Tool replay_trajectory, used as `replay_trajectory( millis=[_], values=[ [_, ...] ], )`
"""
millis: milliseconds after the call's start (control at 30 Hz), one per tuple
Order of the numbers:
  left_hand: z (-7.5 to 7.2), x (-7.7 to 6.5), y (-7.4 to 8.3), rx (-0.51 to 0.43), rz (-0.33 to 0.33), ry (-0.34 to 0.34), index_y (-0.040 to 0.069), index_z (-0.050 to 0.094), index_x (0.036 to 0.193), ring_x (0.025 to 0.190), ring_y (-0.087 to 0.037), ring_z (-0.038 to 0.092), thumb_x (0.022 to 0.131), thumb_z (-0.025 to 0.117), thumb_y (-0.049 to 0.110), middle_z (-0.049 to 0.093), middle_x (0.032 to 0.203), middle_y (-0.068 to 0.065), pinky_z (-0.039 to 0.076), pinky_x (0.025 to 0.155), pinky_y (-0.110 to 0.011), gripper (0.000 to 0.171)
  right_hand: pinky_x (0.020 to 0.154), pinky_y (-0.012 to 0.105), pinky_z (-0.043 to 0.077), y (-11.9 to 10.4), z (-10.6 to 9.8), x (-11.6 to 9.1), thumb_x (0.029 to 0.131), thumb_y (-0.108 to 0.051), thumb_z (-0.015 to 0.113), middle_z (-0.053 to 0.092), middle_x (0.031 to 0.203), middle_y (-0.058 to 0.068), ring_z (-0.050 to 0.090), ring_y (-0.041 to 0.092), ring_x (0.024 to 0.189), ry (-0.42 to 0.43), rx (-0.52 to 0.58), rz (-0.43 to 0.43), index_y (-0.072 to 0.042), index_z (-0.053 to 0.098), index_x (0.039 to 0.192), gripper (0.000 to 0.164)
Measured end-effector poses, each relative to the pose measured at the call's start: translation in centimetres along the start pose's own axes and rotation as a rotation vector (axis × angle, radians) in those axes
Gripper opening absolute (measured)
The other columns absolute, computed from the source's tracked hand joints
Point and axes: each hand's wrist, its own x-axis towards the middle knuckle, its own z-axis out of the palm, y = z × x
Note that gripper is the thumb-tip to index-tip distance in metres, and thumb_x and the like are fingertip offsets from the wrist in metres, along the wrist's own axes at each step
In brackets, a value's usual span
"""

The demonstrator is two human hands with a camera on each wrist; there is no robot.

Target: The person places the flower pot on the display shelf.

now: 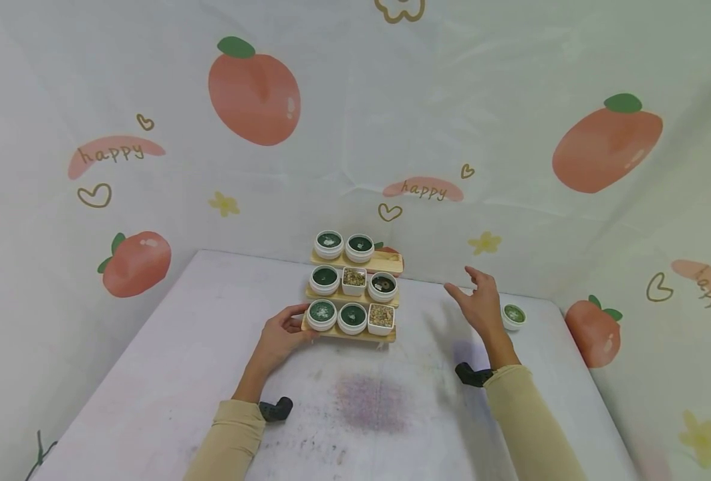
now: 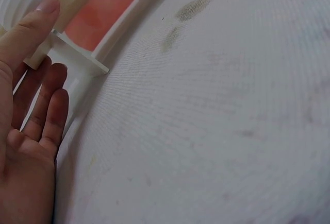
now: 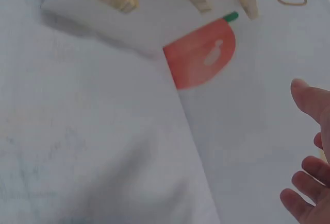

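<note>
A three-tier wooden stand (image 1: 391, 260) holds white pots and dishes. Two round pots with dark green contents stand on the top tier. The middle tier carries a green-filled pot (image 1: 325, 279), a square dish (image 1: 354, 280) of grainy brownish bits and a round dark-filled pot (image 1: 383, 286). Below are two green-filled pots and another square dish (image 1: 381, 319). My left hand (image 1: 278, 344) grips the bottom tier's left end; in the left wrist view the thumb (image 2: 38, 20) lies over the board, other fingers beneath. My right hand (image 1: 480, 304) hovers empty right of the stand, thumb and fingers spread.
A round white pot (image 1: 514, 316) with lighter green contents sits on the white-covered table (image 1: 428, 414) beyond the right hand. Behind the table hangs a white cloth (image 1: 343, 133) printed with peaches. Black devices (image 1: 277, 409) are strapped to both wrists.
</note>
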Motion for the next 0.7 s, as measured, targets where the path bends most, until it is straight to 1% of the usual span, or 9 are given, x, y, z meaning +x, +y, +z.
replay_trajectory(
  millis=[233, 400, 467, 567, 700],
  values=[
    [0.1, -0.1, 0.3, 0.011, -0.005, 0.011, 0.022, 0.063, 0.136, 0.087, -0.013, 0.07, 0.075, 0.092, 0.02, 0.072, 0.107, -0.015, 0.058, 0.074, -0.022, 0.067, 0.115, 0.061, 0.035, 2.0, -1.7, -1.2, 0.095, -0.035, 0.072, 0.037, 0.151, 0.031, 0.038, 0.046, 0.14, 0.049, -0.083, 0.081, 0.003, 0.04, 0.152, 0.076],
    [0.1, -0.1, 0.3, 0.016, -0.006, 0.011, 0.021, 0.063, 0.137, 0.087, -0.012, 0.07, 0.075, 0.092, 0.021, 0.072, 0.106, -0.015, 0.058, 0.074, -0.022, 0.068, 0.118, 0.064, 0.03, 3.2, -2.6, -2.1, 0.094, -0.04, 0.072, 0.031, 0.155, 0.034, 0.031, 0.05, 0.144, 0.041, -0.102, 0.138, 0.003, 0.035, 0.155, 0.083],
    [0.1, -0.1, 0.2, 0.018, -0.005, 0.011, 0.021, 0.062, 0.137, 0.087, -0.013, 0.071, 0.075, 0.092, 0.021, 0.072, 0.106, -0.014, 0.058, 0.074, -0.022, 0.069, 0.117, 0.064, 0.031, 3.8, -2.9, -2.4, 0.094, -0.042, 0.072, 0.027, 0.156, 0.034, 0.031, 0.051, 0.143, 0.031, -0.1, 0.159, 0.002, 0.033, 0.156, 0.085],
    [0.1, -0.1, 0.2, 0.023, -0.008, 0.012, 0.023, 0.062, 0.137, 0.087, -0.014, 0.071, 0.075, 0.092, 0.022, 0.072, 0.106, -0.014, 0.058, 0.074, -0.022, 0.069, 0.118, 0.065, 0.03, 4.7, -3.4, -2.7, 0.094, -0.043, 0.072, 0.022, 0.159, 0.035, 0.026, 0.052, 0.145, 0.027, -0.095, 0.201, 0.001, 0.031, 0.157, 0.088],
    [0.0, 0.0, 0.0, 0.028, 0.004, 0.007, 0.022, 0.062, 0.138, 0.087, -0.014, 0.071, 0.075, 0.092, 0.022, 0.072, 0.107, -0.015, 0.058, 0.075, -0.022, 0.069, 0.117, 0.067, 0.028, 6.0, -3.7, -2.6, 0.092, -0.042, 0.074, 0.019, 0.159, 0.036, 0.02, 0.055, 0.147, 0.06, -0.12, 0.247, 0.002, 0.032, 0.157, 0.089]
  ],
)
